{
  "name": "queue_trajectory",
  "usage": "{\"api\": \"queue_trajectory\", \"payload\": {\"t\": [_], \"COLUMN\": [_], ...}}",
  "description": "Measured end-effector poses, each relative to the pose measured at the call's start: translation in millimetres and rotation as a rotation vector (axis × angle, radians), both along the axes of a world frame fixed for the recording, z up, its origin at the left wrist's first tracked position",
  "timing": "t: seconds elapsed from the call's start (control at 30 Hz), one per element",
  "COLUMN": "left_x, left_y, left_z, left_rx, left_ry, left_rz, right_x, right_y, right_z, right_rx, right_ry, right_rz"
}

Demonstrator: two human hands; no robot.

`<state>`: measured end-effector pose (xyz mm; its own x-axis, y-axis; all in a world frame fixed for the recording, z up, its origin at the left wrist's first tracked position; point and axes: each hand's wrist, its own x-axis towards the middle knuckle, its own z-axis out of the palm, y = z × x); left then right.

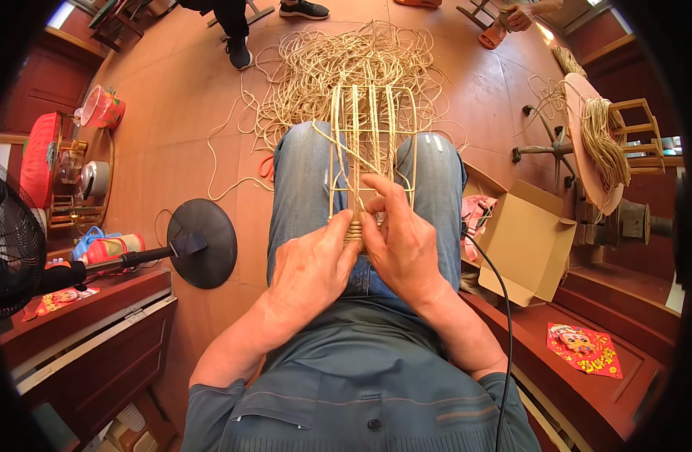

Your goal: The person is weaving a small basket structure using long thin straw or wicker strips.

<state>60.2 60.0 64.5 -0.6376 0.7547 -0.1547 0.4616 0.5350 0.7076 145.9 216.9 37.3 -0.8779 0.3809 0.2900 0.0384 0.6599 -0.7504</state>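
Observation:
A pale wire frame (412,105) rests upright between and over my denim-covered legs, with beige cord strands (372,113) running along its length. At its near end is a short tightly wrapped band of cord (353,231). My left hand (312,267) pinches this band from the left side. My right hand (402,252) is at its right, thumb against the band and strands, index finger bent and raised over them; what its other fingertips hold is partly hidden. A big loose heap of the same cord (346,53) lies on the floor beyond the frame.
A black fan stand (201,242) and red cabinet (90,354) are left; an open cardboard box (531,241), black cable (497,286) and swivel stool with coiled cord (580,151) right. Other people's feet (237,49) and a hand (521,16) show at the top.

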Motion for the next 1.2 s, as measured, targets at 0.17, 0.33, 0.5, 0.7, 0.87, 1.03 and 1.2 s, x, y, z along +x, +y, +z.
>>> {"api": "queue_trajectory", "payload": {"t": [0.17, 0.33, 0.5, 0.7, 0.87, 1.03, 1.2], "left_x": [6, 10, 16, 27, 17, 5, 2], "left_y": [3, 9, 6, 16, 24, 28, 30], "left_z": [1, -17, -23, -22, -10, -1, -2], "left_rx": [0.056, 0.224, 0.189, 0.02, 0.065, 0.068, 0.119], "left_ry": [0.391, 0.482, 0.645, 0.74, 0.515, 0.352, 0.326], "left_rz": [-0.067, -0.149, -0.22, -0.274, -0.247, -0.242, -0.242], "right_x": [13, 30, 30, 2, 14, 43, 54], "right_y": [3, 47, 95, 103, 84, 70, 58], "right_z": [2, 7, 25, 47, 21, -14, -20], "right_rx": [-0.893, -1.303, -1.148, -0.772, -0.491, -0.592, -0.768], "right_ry": [-0.053, -0.009, 0.323, 0.421, 0.104, 0.005, -0.063], "right_rz": [-0.072, 0.035, -0.094, -0.127, -0.284, -0.339, -0.207]}}
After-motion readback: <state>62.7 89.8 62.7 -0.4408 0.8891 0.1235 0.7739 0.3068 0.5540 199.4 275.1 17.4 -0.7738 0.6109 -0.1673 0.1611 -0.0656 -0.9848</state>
